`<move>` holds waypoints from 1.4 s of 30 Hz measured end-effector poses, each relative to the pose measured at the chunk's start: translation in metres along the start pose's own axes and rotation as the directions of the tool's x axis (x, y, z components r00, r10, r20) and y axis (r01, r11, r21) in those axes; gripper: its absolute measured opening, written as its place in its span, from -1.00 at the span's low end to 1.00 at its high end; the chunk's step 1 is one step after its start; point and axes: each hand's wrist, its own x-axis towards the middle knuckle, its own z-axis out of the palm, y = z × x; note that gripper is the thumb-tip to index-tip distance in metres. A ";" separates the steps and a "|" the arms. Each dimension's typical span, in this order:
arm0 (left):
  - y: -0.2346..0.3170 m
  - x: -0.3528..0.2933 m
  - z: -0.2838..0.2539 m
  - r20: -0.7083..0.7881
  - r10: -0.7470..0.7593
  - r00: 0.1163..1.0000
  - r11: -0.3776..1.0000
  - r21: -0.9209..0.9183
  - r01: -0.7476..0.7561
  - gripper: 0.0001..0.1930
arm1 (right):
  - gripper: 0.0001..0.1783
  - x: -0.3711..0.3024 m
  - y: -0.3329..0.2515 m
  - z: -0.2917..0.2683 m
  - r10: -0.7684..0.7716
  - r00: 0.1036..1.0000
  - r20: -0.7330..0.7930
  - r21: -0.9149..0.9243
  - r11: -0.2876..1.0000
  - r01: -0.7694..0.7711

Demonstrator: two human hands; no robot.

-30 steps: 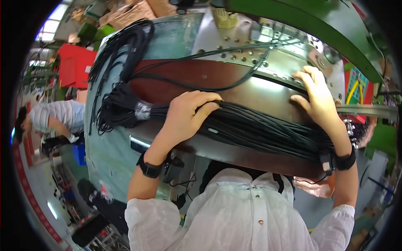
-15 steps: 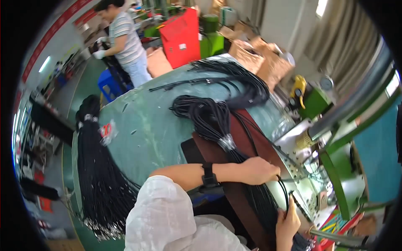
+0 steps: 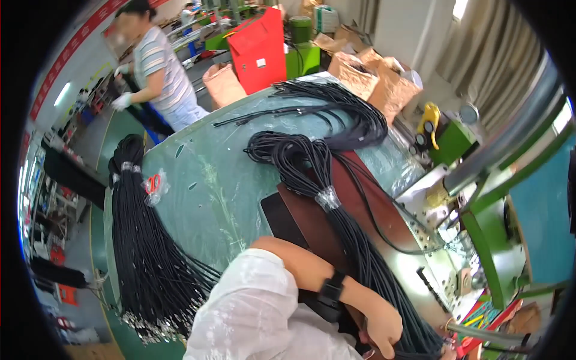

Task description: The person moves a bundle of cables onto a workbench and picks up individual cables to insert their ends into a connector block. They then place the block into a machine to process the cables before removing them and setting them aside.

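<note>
left hand (image 3: 380,324) at black cable bundle (image 3: 371,264), right hand (image 3: 449,353) mostly cropped, cannot tell either's fingers' grip

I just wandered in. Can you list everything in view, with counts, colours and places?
Table: one, green, centre
Board: one, reddish-brown, table's right side
Middle cable bundle: one, black, across the board
Far cable bundle: one, black, table's far end
Left cable bundle: one, black, table's left end
Bagged item: one, red, beside the left bundle
Cabinet: one, red, beyond the table
Paper sacks: several, brown, beyond the table
Machine: one, green and metal, right
Curtain: one, beige, upper right
Co-worker: one, striped shirt, upper left
Background clutter: uncountable
Sleeve: one, white, lower centre
Wristband: one, black, left wrist
Left grip: one, bare, at the middle bundle
Right grip: one, barely showing, lower edge
</note>
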 end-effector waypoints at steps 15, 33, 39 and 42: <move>-0.016 0.031 0.022 -0.350 -0.665 0.659 0.048 -0.901 -0.431 -0.74 | -0.65 0.102 -0.015 0.096 -0.107 0.927 0.360 0.471 0.878 -0.081; -0.015 0.006 0.025 -0.289 -0.698 0.655 0.199 -0.957 -0.210 -0.74 | -0.73 0.108 -0.074 0.047 -0.238 0.970 0.048 0.295 0.931 0.214; -0.016 0.000 0.022 -0.640 -0.688 0.342 0.494 -0.758 -0.425 -0.74 | -0.78 0.089 -0.061 0.069 0.085 0.980 0.180 0.435 0.887 -0.157; -0.012 -0.006 0.011 -0.650 -0.672 0.355 0.293 -0.673 -0.679 -0.74 | -0.79 0.092 -0.070 0.078 0.079 0.961 0.267 0.668 0.704 -0.243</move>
